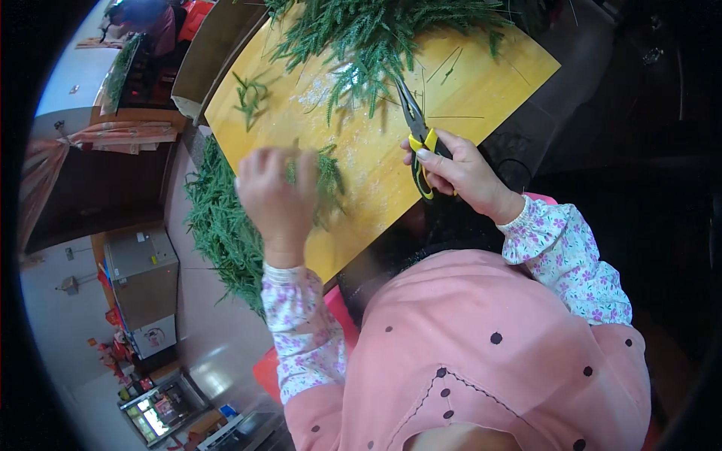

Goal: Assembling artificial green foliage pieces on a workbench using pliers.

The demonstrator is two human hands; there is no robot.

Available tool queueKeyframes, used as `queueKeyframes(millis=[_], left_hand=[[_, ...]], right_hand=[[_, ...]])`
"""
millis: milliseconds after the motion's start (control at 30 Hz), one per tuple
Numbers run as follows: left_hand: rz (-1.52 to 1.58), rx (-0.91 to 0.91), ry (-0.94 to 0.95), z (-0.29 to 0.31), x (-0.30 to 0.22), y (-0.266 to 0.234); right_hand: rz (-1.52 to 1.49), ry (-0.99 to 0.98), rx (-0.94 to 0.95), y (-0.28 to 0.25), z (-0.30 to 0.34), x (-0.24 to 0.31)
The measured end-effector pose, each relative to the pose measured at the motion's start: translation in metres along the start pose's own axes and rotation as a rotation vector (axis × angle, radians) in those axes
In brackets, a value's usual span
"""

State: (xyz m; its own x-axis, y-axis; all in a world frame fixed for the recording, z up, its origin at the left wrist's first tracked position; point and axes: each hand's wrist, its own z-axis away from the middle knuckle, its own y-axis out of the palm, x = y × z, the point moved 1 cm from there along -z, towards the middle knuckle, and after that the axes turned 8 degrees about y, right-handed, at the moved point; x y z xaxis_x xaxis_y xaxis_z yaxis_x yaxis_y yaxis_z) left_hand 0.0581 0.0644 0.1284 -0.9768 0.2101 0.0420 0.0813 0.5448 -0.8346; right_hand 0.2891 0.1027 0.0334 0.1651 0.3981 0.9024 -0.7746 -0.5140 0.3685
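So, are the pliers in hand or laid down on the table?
In hand: the right hand holds the pliers by their handles, thumb across them. Cannot tell whether the jaws are fully shut.

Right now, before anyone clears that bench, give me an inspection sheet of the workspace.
Surface: yellow tabletop, white specks scattered on it.
Job's things: green sprig pile at the far edge; small sprig at left; long-nose pliers.
Clutter: thin dark strands on the tabletop.
Hands: right hand grips the pliers; left hand blurred by a sprig, grip unclear.
Cables: nothing seen for certain; right side dark.
Surroundings: green heap left of the tabletop, pink curtain, cabinet.
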Motion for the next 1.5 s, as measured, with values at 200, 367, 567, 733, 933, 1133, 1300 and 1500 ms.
queueKeyframes(millis=[200,367,567,733,933,1133,1300,1500], left_hand=[[-0.166,0.298,-0.012,0.034,-0.015,0.018],[0.007,-0.028,0.140,0.048,-0.037,0.001],[0.114,-0.013,0.304,0.072,-0.064,0.012],[0.150,0.180,0.225,0.084,-0.063,0.022],[0.852,0.271,-0.320,0.096,-0.062,0.023],[1.961,0.182,-0.994,0.099,-0.059,0.002],[1.863,0.092,-0.945,0.109,-0.047,0.009],[1.369,-0.069,-0.770,0.120,-0.030,-0.001]], right_hand=[[-0.210,0.101,0.136,0.010,0.012,0.003],[-0.324,0.135,0.222,0.006,0.013,0.000],[-0.418,0.178,0.326,0.008,0.008,-0.004],[-0.417,0.210,0.412,0.009,0.009,-0.004],[-0.176,0.231,0.497,0.016,0.014,-0.004],[-0.042,0.238,0.591,0.023,0.018,-0.008],[0.108,0.249,0.548,0.043,0.016,-0.012],[0.601,-0.544,0.069,0.048,-0.003,-0.037]])
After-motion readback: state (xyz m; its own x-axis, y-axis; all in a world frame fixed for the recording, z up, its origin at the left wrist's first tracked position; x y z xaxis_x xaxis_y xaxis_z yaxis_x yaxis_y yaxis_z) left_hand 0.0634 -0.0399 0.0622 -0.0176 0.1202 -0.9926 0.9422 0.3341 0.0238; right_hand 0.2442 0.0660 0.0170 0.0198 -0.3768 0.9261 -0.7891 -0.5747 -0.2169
